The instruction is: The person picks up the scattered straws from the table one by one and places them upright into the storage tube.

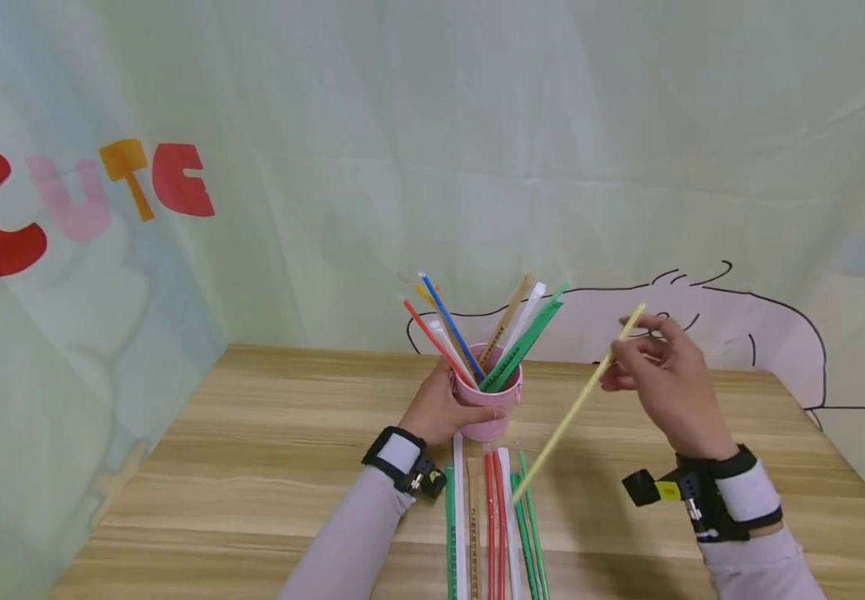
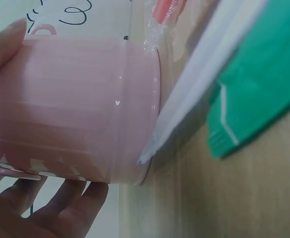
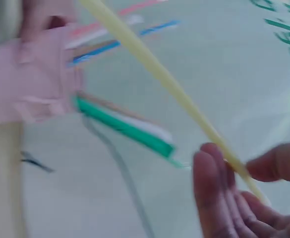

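My left hand (image 1: 440, 408) grips a small pink bucket (image 1: 487, 425) from its left side, thumb across the front. In the left wrist view, fingers (image 2: 87, 206) curve around the bucket (image 2: 70, 99). Several straws stand fanned out in it, among them a blue straw (image 1: 447, 321), a red straw (image 1: 425, 327) and green-wrapped straws (image 1: 526, 346). Off to the right of the bucket, my right hand (image 1: 668, 375) pinches a yellow straw (image 1: 575, 408) near its upper end. The straw slants down to the left, its lower end overlapping the row of straws on the table in the head view.
In front of the bucket, several straws lie side by side on the wooden table (image 1: 267, 467): green-wrapped (image 1: 451, 525), white-wrapped (image 1: 461, 517), brown-wrapped (image 1: 473, 533) and red straws (image 1: 490, 517). A printed cloth backdrop (image 1: 477, 167) rises behind the table and along its left side.
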`<state>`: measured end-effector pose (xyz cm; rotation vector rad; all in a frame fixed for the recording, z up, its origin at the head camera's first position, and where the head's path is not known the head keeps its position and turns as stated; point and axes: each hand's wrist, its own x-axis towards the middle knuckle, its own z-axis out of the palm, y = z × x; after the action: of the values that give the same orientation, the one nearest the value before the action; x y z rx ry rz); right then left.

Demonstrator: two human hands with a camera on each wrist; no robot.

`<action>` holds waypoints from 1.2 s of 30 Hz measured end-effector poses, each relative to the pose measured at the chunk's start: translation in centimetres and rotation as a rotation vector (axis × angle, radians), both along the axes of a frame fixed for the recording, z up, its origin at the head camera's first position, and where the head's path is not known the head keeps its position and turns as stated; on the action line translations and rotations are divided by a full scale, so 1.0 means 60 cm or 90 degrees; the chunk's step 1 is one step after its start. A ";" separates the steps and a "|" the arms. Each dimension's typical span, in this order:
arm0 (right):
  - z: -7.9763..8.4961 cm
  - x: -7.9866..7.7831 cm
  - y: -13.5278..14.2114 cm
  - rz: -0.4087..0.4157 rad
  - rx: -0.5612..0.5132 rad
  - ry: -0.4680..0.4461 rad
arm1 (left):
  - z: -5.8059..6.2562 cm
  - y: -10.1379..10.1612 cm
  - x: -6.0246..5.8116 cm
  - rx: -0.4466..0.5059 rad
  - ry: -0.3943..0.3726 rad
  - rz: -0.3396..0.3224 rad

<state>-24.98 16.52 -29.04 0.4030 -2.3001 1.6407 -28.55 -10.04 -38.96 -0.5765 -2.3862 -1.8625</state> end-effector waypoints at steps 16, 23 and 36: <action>0.019 -0.027 -0.014 -0.019 -0.224 0.121 | -0.057 0.010 -0.048 0.001 0.013 0.007; 0.022 -0.032 -0.008 -0.047 -0.317 0.141 | -0.055 0.017 -0.044 -0.009 -0.004 0.011; -0.043 -0.057 -0.057 -0.093 -0.014 0.066 | -0.031 0.013 -0.022 -0.001 0.019 0.013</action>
<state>-28.39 13.09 -31.64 0.3005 -2.1800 1.5370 -29.88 -9.27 -40.85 -0.5743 -2.3656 -1.8319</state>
